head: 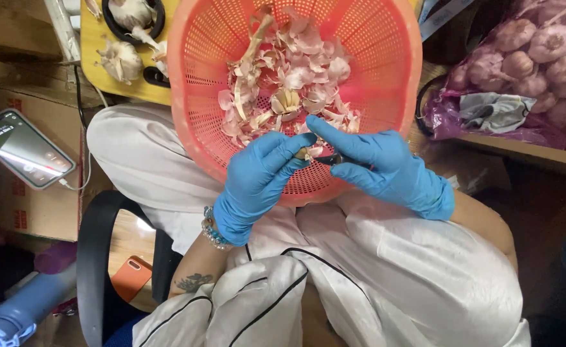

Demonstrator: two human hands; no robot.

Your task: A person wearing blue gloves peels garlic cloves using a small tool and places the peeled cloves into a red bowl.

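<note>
A: What is seen at the centre of the head view?

B: Two hands in blue gloves are brought together over the near rim of a salmon-pink basket [386, 71]. The left hand [254, 183] is closed around a small garlic clove [304, 153], pinched between thumb and fingertips. The right hand [386, 168] is clamped on a small dark knife [332, 159], whose tip is held against the clove.

A: Where is the clove placed in the frame?

B: Just below the middle, between the two hands, above the basket's lower edge.

A: What is held in the basket?

B: A heap of pinkish garlic skins [289, 77] is piled in it, with one peeled clove cluster [287, 99] lying among them. The basket is rested on a lap covered in white cloth [386, 270].

A: And at the upper left?

B: Whole garlic bulbs [121, 61] are laid on a yellow bench [97, 38] beside black rings. Further left, a lit phone [25, 149] is set on a cardboard box [32, 205], with a white cable attached.

A: The upper right?

B: A purple net bag of garlic bulbs [540, 58] is seen there, well apart from the hands.

A: Anything on the left wrist?

B: A beaded bracelet [212, 230] is worn just below the glove.
</note>
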